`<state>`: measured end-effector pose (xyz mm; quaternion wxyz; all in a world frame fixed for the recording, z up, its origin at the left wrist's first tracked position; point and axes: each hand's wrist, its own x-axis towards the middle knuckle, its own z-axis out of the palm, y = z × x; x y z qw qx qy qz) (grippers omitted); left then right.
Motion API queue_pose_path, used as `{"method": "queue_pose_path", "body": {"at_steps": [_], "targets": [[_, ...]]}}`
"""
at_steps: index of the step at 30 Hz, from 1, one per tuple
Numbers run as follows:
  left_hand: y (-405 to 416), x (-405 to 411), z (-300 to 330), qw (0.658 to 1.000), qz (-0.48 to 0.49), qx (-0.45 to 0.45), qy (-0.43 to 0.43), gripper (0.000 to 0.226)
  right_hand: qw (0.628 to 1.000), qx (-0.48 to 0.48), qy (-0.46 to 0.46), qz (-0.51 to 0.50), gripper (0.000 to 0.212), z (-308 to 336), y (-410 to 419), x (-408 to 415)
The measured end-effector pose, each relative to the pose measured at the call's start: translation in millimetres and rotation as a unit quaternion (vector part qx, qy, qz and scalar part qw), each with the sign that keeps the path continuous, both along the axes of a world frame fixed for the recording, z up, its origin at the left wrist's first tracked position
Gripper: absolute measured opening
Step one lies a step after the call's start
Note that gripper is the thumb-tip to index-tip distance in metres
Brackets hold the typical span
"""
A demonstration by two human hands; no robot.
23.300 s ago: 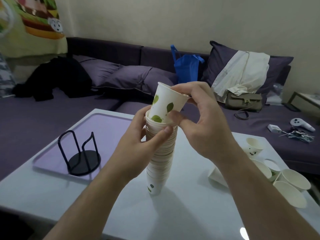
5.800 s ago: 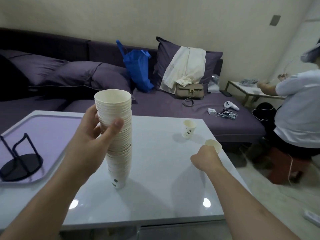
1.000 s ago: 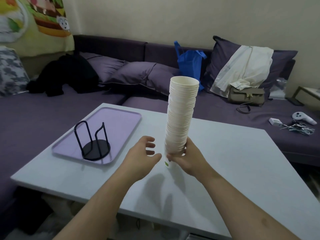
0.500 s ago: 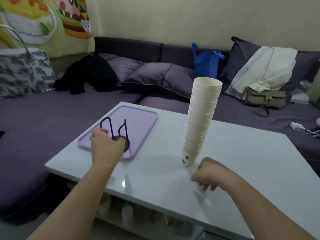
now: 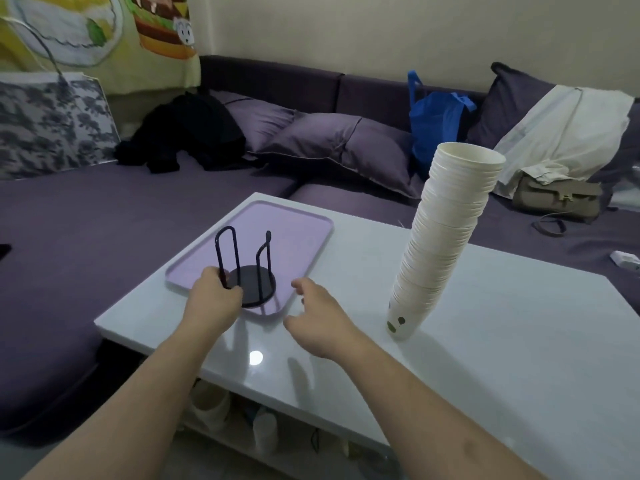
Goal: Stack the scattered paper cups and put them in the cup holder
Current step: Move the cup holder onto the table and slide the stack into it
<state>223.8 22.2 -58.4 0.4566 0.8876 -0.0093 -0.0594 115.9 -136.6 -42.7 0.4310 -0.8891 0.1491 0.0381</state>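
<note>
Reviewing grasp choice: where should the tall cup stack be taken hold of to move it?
Probably low, near the base of the cup stack, coming from its near side. It leans right toward the top and stands free on the white table, so a high grip could tip it.

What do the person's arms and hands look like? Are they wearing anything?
Both arms are bare, with no sleeves showing. The left hand and right hand wear no gloves, and no rings, watch or bracelets can be seen. The right forearm has a small darker mark near the bottom edge.
</note>
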Motion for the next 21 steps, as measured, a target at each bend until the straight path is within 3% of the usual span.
{"method": "queue_pose_path", "body": {"at_steps": [7,13,17,21], "targets": [[-7.2,6.6,-13.2,0.991,-0.052,0.117,-0.03,0.01,0.999,-0.049,0.011,-0.002,0.076,-14.0,29.1,32.9],[-18.8,-1.3,4.8,0.998,-0.035,-0.023,-0.05,0.017,1.0,0.005,-0.002,-0.01,0.07,-10.8,27.8,27.6],[-24.8,-12.1,16.0,0.996,-0.036,-0.059,-0.059,0.025,0.997,0.069,-0.02,-0.007,0.059,-3.3,19.6,13.9],[-25.8,-25.1,24.5,0.993,-0.04,-0.087,-0.071,0.029,0.998,0.06,-0.032,0.0,0.063,10.1,10.6,-8.4]]}}
